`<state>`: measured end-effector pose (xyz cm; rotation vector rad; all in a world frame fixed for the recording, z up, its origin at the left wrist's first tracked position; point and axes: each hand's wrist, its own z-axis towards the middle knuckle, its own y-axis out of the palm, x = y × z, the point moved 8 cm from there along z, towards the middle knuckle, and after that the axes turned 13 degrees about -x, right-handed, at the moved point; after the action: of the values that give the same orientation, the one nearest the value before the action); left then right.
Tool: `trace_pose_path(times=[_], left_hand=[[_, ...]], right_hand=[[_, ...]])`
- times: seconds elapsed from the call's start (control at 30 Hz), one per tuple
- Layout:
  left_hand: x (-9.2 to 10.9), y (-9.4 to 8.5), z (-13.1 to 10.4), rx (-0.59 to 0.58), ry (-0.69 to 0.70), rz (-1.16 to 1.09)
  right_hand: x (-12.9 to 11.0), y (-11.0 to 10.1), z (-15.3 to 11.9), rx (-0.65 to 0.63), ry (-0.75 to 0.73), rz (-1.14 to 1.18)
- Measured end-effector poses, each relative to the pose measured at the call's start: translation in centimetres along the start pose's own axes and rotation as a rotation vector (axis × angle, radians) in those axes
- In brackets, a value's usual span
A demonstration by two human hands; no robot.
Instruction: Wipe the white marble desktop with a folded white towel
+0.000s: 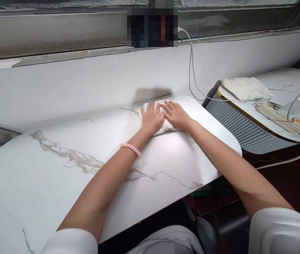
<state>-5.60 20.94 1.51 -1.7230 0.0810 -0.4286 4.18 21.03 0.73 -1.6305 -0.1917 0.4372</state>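
A folded white cloth [165, 129] lies on the white marble-patterned table [60, 183], near its back edge by the wall. My left hand [152, 119] rests flat on the left part of the cloth, fingers spread and pointing away from me. Over its right part lies my right hand [175, 114], palm down with the fingers apart, its fingertips close to the left hand. Neither hand is wrapped round the cloth. A pink coiled band [130, 149] circles my left forearm near the wrist.
A second white cloth [246, 88] and a power strip [282, 118] sit on another table to the right, which has a ribbed side [245, 125]. A white cable [192, 63] hangs along the wall from a pixelated device [152, 28] on the ledge.
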Motion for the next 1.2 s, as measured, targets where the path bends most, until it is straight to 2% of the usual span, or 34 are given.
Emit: trace_pose_path(times=[0.17, 0.3, 0.47, 0.6, 0.7, 0.83, 0.97, 1.2], left_hand=[[3.2, 1.6, -4.8, -0.015, 0.066, -0.012], [7.0, 3.3, -8.8, -0.046, 0.136, -0.009], [12.8, 5.1, -12.5, -0.044, 0.268, -0.015], [15.7, 5.4, -13.6, 0.0, 0.354, -0.011], [16.1, 5.4, -13.2, 0.009, 0.354, -0.021], [15.5, 5.1, -11.2, 0.009, 0.332, -0.031], [14.6, 4.3, -7.6, 0.023, 0.274, -0.058], [11.9, 2.5, -0.2, 0.021, 0.147, -0.097]], right_hand=[[-0.7, 0.5, -6.3, -0.025, 0.043, -0.033], [-0.6, 0.6, -12.8, -0.085, 0.076, -0.019], [1.6, 0.4, -20.4, -0.138, 0.159, 0.036], [3.3, 0.6, -23.4, -0.17, 0.255, 0.067], [3.7, 0.6, -23.4, -0.118, 0.332, 0.021], [4.2, 0.4, -21.0, -0.045, 0.318, -0.008], [5.9, -0.2, -17.0, -0.034, 0.283, 0.018], [9.1, -1.5, -8.4, 0.028, 0.17, 0.025]])
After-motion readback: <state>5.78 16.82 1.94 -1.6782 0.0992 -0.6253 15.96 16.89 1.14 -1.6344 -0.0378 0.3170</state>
